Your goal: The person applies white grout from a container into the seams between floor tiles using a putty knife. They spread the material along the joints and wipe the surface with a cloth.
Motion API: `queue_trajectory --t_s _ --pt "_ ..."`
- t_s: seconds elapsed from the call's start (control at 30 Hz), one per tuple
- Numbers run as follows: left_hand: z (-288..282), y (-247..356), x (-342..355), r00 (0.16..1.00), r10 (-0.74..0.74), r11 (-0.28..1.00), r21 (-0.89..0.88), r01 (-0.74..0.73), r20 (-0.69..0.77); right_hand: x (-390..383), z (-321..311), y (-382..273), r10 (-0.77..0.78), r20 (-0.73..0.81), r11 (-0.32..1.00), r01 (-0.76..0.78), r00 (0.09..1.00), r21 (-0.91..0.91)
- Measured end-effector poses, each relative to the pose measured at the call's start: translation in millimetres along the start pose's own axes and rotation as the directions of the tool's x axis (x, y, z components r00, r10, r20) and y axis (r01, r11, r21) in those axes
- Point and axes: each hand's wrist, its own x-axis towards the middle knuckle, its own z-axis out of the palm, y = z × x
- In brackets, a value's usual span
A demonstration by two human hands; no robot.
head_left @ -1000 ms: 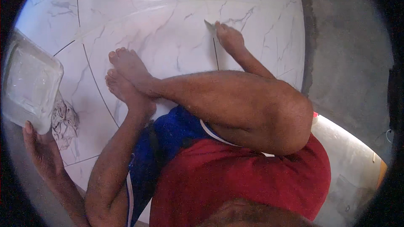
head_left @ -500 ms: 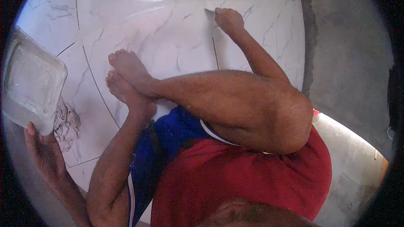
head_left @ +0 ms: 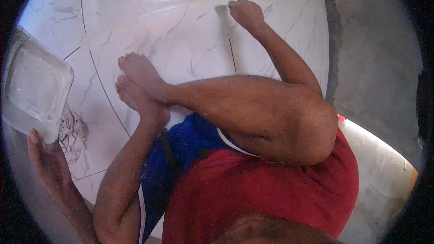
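Observation:
My left hand [head_left: 49,165] grips the lower corner of a shallow, pale rectangular plastic tray [head_left: 67,74], thumb at its edge. The tray is tilted, with whitish smears on its inside. Farther off, my right hand [head_left: 247,16] is closed in a fist over the marbled white tiles [head_left: 194,31]. At its fingertips shows a small greyish end of a scraper [head_left: 232,4]. Most of that tool is hidden by the fingers or blurred, and a grey shadow falls on the tile beside it. Dark open joints and pale filled joints run between the tiles.
A crumpled patterned cloth [head_left: 73,135] lies on the tiles beside the tray. My crossed bare feet [head_left: 140,74] rest on the tiles between my hands. Rough grey concrete [head_left: 370,54] borders the tiles on the right.
My right hand has moved slightly away from me, and the scraper's grey triangular blade no longer shows clearly. The left hand and tray have barely shifted.

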Motion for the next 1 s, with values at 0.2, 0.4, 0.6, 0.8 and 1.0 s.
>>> queue_trajectory --t_s 0.2,0.4,0.6,0.8,1.0 --pt "-17 19 -3 0.999 0.021 1.0 0.008 -0.021 -0.041 18 11 -2 -0.033 -0.007 0.998 0.033 0.999 -0.05" --pt "-38 13 8 1.0 -0.017 1.0 -0.006 0.017 -0.019 -43 45 3 -0.064 0.093 0.995 0.07 0.994 -0.065" --pt "-31 15 10 0.999 -0.028 1.0 -0.002 0.028 -0.019 -158 54 -4 -0.095 0.122 0.995 0.092 0.988 0.025" --pt "-24 23 7 1.0 -0.012 0.999 0.042 0.012 -0.014 -108 27 12 0.018 0.215 0.998 -0.029 0.976 0.051" --pt "-17 23 7 0.999 -0.039 0.999 -0.031 0.038 -0.02 -4 -5 26 0.058 0.029 0.998 -0.058 0.998 0.004"
